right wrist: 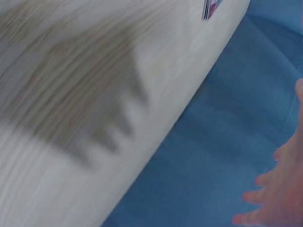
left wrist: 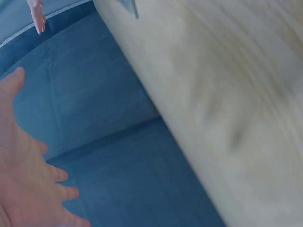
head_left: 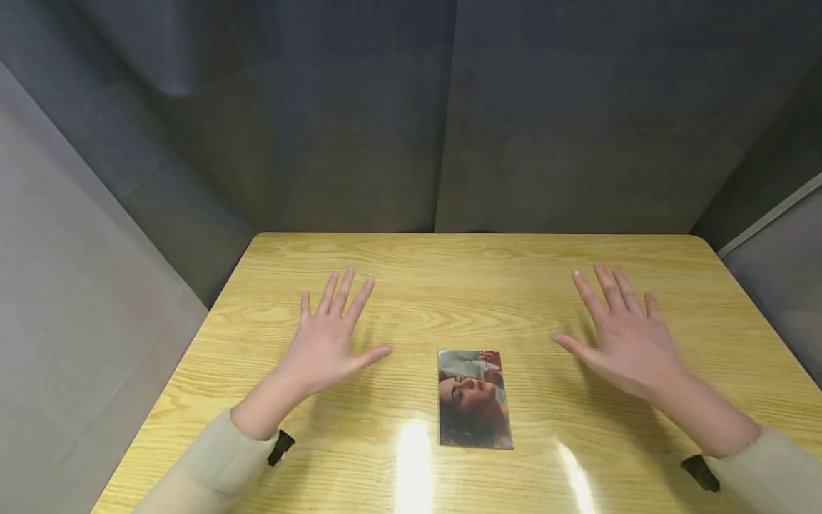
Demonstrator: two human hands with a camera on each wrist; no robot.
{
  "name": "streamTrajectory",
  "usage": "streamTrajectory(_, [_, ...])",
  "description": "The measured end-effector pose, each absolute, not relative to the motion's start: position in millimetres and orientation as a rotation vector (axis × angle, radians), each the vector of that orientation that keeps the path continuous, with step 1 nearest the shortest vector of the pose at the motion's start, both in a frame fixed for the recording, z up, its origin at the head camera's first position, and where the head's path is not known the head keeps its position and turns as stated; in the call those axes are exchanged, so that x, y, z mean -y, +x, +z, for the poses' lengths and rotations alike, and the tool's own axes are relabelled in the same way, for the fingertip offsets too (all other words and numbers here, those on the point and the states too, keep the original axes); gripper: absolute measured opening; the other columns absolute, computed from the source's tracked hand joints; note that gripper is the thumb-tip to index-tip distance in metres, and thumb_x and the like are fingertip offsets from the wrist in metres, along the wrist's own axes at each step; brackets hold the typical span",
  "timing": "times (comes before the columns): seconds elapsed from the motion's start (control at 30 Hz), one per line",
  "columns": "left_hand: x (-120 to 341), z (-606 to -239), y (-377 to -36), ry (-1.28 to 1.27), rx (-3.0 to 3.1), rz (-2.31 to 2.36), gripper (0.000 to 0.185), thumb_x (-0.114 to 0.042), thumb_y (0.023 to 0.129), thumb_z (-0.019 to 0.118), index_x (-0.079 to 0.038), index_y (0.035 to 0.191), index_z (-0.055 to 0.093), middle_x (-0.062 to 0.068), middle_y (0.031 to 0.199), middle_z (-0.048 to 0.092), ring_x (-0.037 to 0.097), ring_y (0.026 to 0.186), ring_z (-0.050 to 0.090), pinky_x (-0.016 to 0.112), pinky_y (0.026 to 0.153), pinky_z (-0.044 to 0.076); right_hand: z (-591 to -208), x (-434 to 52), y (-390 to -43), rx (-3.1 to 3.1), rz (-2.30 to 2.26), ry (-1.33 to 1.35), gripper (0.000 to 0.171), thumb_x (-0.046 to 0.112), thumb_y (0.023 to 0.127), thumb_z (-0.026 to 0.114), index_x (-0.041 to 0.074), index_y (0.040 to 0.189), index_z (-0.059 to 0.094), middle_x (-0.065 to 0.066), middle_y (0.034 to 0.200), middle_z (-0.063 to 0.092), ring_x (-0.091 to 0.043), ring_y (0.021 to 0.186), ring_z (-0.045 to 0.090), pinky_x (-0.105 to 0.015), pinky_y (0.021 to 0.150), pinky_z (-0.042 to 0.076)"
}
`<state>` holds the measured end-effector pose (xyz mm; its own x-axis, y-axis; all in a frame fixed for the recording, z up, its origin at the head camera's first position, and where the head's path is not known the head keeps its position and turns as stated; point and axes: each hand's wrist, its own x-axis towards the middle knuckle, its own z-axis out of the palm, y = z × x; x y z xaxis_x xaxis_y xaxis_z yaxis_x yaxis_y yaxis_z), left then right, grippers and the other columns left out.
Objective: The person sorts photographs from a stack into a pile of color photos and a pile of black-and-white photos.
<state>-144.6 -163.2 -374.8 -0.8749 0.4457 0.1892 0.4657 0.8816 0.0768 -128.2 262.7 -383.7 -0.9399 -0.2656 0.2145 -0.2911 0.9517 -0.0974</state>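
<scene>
A small rectangular picture card or booklet (head_left: 475, 400) lies flat on the wooden table, its upper face printed with a photo of a reclining person. Its corner (right wrist: 211, 8) peeks in at the top of the right wrist view, where the side looks layered. My left hand (head_left: 324, 350) hovers over the table to the left of it, fingers straight and spread. On the other side, my right hand (head_left: 632, 346) is held likewise, thumb toward the card. Both hands are apart from the card and hold nothing; their shadows fall on the wood.
The light wood table (head_left: 411, 285) has rounded far corners. Behind it hangs a dark grey curtain (head_left: 359, 128), and a pale panel (head_left: 83, 300) stands along the left. Bright glare (head_left: 414, 464) shows on the near tabletop. Light sleeves with dark wrist straps (head_left: 280, 448) cover my forearms.
</scene>
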Motion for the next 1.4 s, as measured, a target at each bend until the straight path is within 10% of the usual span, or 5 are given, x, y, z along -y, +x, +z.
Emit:
streamTrajectory(0.5, [112, -425, -156, -0.928, 3.029, -0.679, 0.112, -0.07, 0.078, 0.064, -0.027, 0.157, -0.005, 0.003, 0.161, 0.003, 0.028, 0.145, 0.014, 0.057, 0.111, 0.01, -429, -210, -136, 2.987, 0.712, 0.676, 0.093, 0.053, 0.091, 0.061, 0.019, 0.158, 0.005, -0.022, 0.152, 0.026, -0.046, 0.133, 0.032, -0.065, 0.095, 0.036])
streamTrajectory(0.8, [94, -452, -172, -1.059, 3.104, -1.067, 0.109, -0.048, 0.077, 0.079, -0.018, 0.157, 0.01, 0.011, 0.159, 0.018, 0.029, 0.143, 0.022, 0.048, 0.111, 0.024, -463, -209, -144, 2.959, 0.899, 0.856, 0.097, 0.05, 0.084, 0.071, 0.009, 0.155, 0.02, -0.021, 0.139, 0.041, -0.041, 0.123, 0.045, -0.059, 0.092, 0.042])
streamTrajectory(1.07, [86, -460, -176, -1.105, 3.119, -0.957, 0.104, -0.052, 0.072, 0.081, -0.016, 0.154, 0.028, 0.005, 0.141, 0.045, 0.022, 0.125, 0.045, 0.041, 0.103, 0.037, -474, -208, -150, 2.861, 0.933, 0.947, 0.091, 0.048, 0.073, 0.081, -0.001, 0.141, 0.046, -0.015, 0.124, 0.053, -0.034, 0.114, 0.049, -0.055, 0.095, 0.04])
streamTrajectory(1.4, [80, -464, -174, -1.132, 3.109, -0.701, 0.091, -0.055, 0.072, 0.08, -0.013, 0.145, 0.046, 0.003, 0.13, 0.046, 0.017, 0.113, 0.043, 0.035, 0.096, 0.038, -476, -203, -151, 2.846, 0.87, 0.984, 0.081, 0.049, 0.071, 0.082, -0.001, 0.13, 0.059, -0.009, 0.117, 0.056, -0.028, 0.109, 0.05, -0.049, 0.091, 0.04])
